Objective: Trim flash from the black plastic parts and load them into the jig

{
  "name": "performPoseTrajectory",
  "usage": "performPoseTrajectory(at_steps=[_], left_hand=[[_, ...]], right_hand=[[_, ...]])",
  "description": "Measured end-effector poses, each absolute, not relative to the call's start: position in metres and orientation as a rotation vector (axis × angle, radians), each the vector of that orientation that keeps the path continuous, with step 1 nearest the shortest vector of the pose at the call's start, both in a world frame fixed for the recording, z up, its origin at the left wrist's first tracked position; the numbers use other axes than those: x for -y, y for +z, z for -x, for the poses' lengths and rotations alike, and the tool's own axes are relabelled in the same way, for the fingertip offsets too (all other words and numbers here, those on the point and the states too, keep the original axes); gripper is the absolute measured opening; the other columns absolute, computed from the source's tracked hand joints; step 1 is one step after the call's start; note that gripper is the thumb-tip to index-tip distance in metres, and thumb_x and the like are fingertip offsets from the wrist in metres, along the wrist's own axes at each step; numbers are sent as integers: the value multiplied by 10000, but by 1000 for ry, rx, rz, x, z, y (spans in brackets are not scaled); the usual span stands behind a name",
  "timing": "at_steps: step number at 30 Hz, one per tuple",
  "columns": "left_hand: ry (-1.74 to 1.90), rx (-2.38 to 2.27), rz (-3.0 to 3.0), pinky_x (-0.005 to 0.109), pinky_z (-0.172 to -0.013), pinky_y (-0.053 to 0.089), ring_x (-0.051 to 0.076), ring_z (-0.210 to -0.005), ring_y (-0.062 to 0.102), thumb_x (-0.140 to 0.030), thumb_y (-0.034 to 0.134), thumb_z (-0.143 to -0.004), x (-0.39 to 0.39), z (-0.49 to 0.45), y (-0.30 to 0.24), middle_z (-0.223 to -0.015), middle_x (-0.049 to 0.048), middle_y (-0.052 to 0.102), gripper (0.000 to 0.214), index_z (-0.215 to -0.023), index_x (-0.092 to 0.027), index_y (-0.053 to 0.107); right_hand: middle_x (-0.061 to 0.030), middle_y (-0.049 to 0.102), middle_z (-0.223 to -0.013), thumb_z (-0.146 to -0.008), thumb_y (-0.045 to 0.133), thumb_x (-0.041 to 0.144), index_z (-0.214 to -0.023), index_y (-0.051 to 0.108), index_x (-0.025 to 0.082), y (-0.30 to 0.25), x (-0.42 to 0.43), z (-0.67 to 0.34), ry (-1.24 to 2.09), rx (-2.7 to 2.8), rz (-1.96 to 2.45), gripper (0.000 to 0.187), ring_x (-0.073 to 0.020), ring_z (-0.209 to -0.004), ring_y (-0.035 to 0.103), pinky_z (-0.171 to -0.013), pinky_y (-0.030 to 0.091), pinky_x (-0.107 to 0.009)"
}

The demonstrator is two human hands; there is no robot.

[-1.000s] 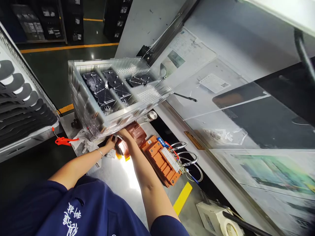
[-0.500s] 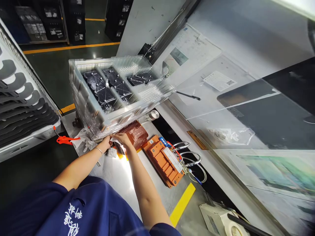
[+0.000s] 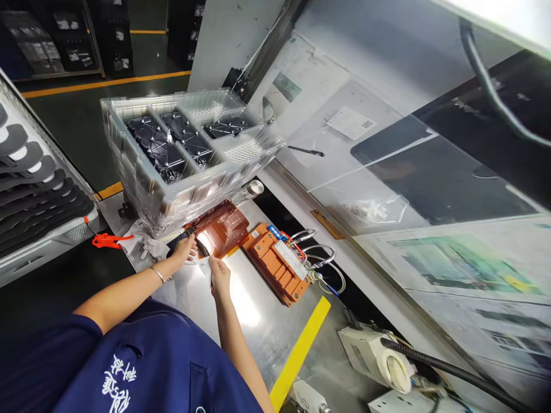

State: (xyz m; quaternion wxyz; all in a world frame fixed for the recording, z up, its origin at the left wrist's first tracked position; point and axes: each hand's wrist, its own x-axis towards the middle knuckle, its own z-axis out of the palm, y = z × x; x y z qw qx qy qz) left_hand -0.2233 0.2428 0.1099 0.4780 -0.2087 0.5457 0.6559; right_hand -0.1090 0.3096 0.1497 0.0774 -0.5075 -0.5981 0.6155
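Note:
My left hand rests on the metal bench just in front of the stack of clear plastic trays, fingers curled near a small dark object. My right hand pinches a small white slip of paper that lies between the two hands. The top tray holds several black ribbed parts. A translucent brown cover lies under the stack's front edge, just beyond my fingers. What my left fingers grip, if anything, is too small to name.
An orange block with white labels and looped wires lies to the right of the hands. A red clip and crumpled cloth lie at the left. A yellow stripe crosses the steel bench. Racks of black parts stand far left.
Both hands have drawn back from under the tray stack toward me. The right hand now holds a white slip, and the brown cover is uncovered.

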Motion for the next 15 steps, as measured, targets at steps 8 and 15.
performPoseTrajectory(at_steps=[8,15], left_hand=[[1808,-1379,560,215,-477,421,101,-479,539,-288,803,-610,-97,209,141,-554,-3,592,236,-668,-136,633],[2250,-1462,1045,225,-523,450,113,-546,589,-435,779,-622,38,189,147,-629,1,641,339,-750,-158,629]], right_hand=[[1,530,-599,-745,495,644,-738,556,186,143,-213,172,2092,2237,864,462,-120,-530,444,-497,381,-236],[-13,522,-567,-861,401,535,-659,488,220,134,-70,195,1989,2789,151,384,-143,-514,473,-492,337,-249]])
